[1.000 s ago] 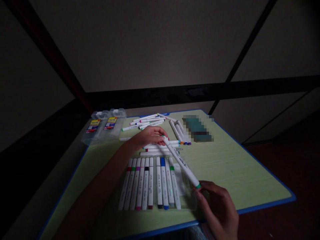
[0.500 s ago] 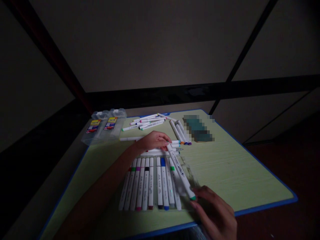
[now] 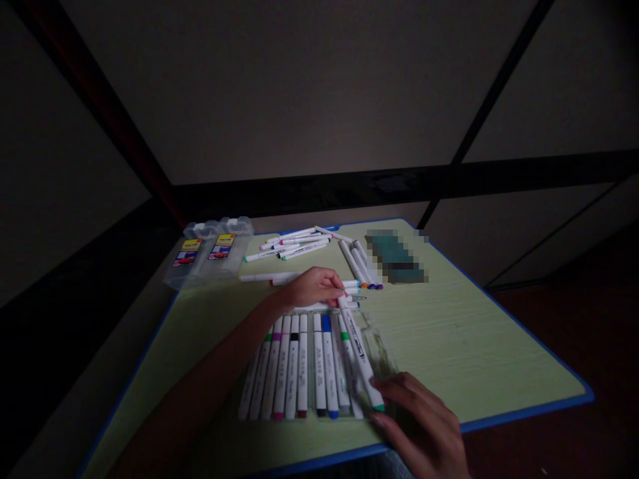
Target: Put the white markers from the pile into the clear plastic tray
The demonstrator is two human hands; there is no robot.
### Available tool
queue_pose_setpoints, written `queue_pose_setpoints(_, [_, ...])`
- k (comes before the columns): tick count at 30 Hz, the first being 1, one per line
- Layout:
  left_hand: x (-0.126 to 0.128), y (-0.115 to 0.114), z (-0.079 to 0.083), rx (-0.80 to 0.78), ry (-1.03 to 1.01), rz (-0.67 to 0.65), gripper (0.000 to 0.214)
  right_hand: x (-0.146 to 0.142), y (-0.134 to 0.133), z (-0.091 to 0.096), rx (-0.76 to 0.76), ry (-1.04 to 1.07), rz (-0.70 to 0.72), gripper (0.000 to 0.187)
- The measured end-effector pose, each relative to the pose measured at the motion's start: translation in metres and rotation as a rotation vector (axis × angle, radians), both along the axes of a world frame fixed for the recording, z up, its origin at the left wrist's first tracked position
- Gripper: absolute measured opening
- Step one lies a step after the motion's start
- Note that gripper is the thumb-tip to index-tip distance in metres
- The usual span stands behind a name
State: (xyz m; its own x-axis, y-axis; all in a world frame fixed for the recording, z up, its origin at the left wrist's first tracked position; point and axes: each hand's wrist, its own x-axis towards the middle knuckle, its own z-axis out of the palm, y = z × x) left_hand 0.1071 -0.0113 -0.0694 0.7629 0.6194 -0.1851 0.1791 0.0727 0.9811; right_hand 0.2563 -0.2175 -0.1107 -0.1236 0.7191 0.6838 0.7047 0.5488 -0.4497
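A white marker (image 3: 358, 349) with a green end slants over the right part of a clear plastic case (image 3: 383, 352). My left hand (image 3: 319, 286) pinches its far end, while the thumb and fingers of my right hand (image 3: 422, 416) close on the green end nearest me. Beneath and left of it, several white markers (image 3: 287, 369) lie side by side in the case, with coloured bands and ends. Beyond the case, more markers (image 3: 352, 285) lie crosswise, partly hidden by my left hand and forearm.
A clear plastic lid or case with labels (image 3: 207, 256) lies at the far left. Loose markers (image 3: 294, 243) are heaped at the back, and a few more (image 3: 360, 265) lie beside a blurred green object (image 3: 399, 256). The pale green table (image 3: 474, 339) has a blue edge.
Both hands have brought the green-ended marker slightly left, closer to the row in the case. Its near end has moved down and left with my right hand.
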Motion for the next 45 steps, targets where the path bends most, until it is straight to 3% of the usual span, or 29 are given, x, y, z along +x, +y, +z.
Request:
queue_pose_setpoints(15, [0.007, -0.009, -0.003, 0.076, 0.144, -0.039, 0.008, -0.003, -0.001, 0.004, 0.047, -0.222, 0.027, 0.028])
queue_pose_setpoints(22, [0.007, -0.009, -0.008, 0.099, 0.161, -0.059, 0.011, -0.009, 0.002, 0.016, 0.042, -0.183, 0.087, 0.024])
queue_pose_setpoints(35, [0.008, -0.010, -0.010, 0.159, 0.180, -0.053, 0.016, -0.010, 0.005, 0.015, -0.044, -0.209, 0.154, 0.020])
queue_pose_setpoints(45, [0.009, -0.012, -0.013, 0.327, 0.201, -0.043, 0.017, -0.010, 0.007, 0.016, -0.035, -0.182, 0.137, 0.017])
